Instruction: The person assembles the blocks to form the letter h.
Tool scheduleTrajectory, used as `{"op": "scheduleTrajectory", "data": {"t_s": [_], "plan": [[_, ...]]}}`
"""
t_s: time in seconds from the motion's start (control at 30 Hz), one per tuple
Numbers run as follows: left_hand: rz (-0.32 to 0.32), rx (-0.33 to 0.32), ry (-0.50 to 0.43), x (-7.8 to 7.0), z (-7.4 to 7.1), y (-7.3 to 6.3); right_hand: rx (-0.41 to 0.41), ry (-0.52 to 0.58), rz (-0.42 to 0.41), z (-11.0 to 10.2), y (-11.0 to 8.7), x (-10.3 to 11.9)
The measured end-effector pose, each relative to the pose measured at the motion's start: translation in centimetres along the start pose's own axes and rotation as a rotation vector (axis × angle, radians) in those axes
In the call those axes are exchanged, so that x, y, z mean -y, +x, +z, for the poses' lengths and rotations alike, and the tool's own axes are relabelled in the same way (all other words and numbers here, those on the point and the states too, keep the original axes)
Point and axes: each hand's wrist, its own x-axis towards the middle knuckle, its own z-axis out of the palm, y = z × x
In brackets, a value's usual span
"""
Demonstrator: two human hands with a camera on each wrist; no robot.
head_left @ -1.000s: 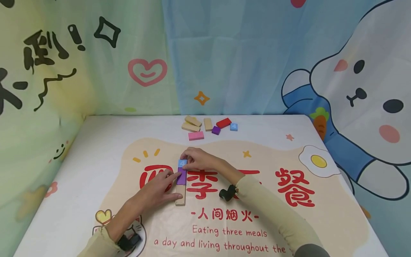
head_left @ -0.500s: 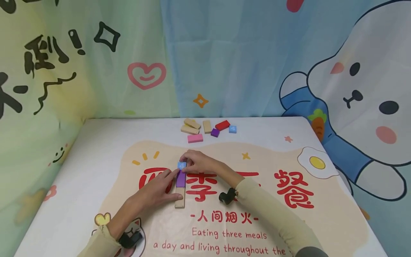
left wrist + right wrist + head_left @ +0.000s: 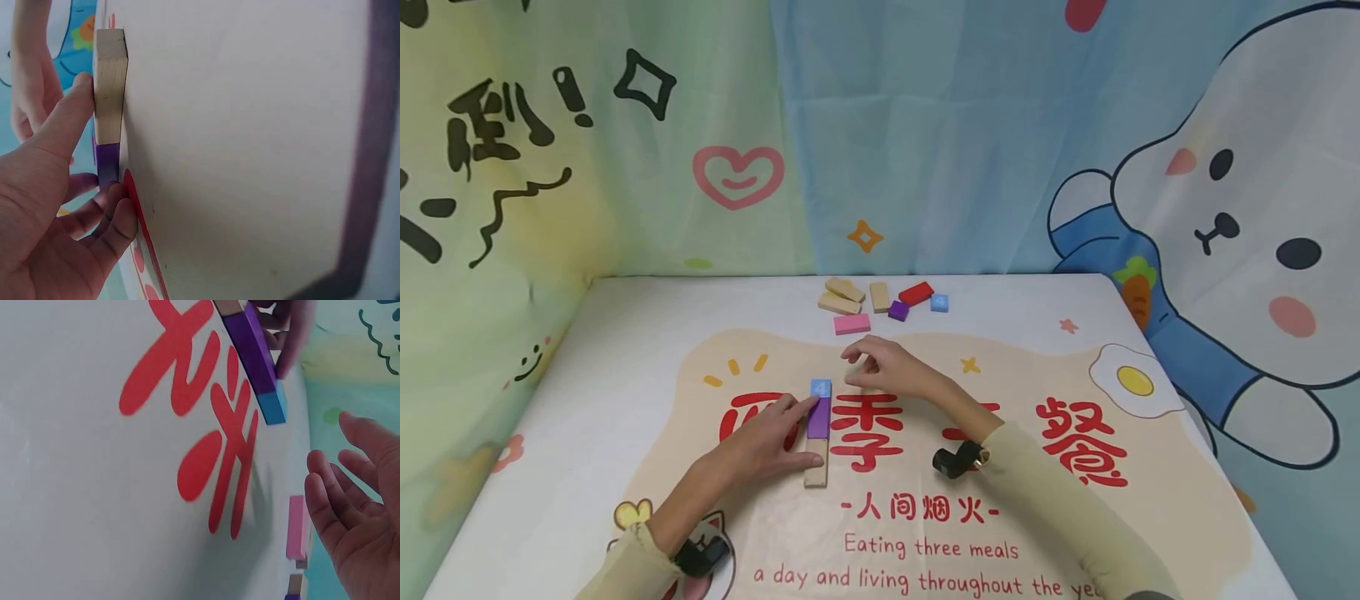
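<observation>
Three blocks lie end to end in a straight row on the printed table mat: a plain wooden block (image 3: pixel 815 477) nearest, a purple block (image 3: pixel 818 423) in the middle, and a small light-blue block (image 3: pixel 821 387) marked 4 at the far end. My left hand (image 3: pixel 760 446) rests along the row's left side, its thumb on the wooden block and index finger on the purple one. To the right of the blue block and apart from it, my right hand (image 3: pixel 891 367) hovers with loosely bent fingers and nothing between them, as the right wrist view also shows.
Behind the row lie loose blocks: a pink block (image 3: pixel 852 324), several plain wooden blocks (image 3: pixel 840 303), a red block (image 3: pixel 916 293), a small purple block (image 3: pixel 898 311) and another blue block (image 3: pixel 939 303). A printed curtain (image 3: pixel 925 150) hangs along the table's back edge.
My right hand has let go of the blue block at the row's far end and moved off to the right. The left hand stays on the row.
</observation>
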Motion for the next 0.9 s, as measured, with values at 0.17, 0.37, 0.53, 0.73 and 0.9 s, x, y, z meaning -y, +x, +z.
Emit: {"op": "scheduleTrajectory", "data": {"t_s": [0.17,0.37,0.53,0.73,0.9], "plan": [[-0.008,0.002,0.001,0.1,0.0,0.1,-0.027,0.019,0.002,-0.7,-0.7,-0.3],[-0.019,0.008,-0.020,0.1,0.1,0.2,-0.028,0.027,0.017,-1.0,-1.1,-0.5],[-0.011,0.004,-0.023,0.1,0.1,0.3,-0.048,0.017,0.017,-1.1,-1.3,-0.9],[-0.009,-0.001,-0.021,0.1,0.1,0.3,-0.076,0.040,0.029,-1.4,-1.5,-1.1],[-0.012,0.001,-0.022,0.1,0.2,0.1,-0.090,0.047,0.032,-1.5,-1.4,-1.3]]}}
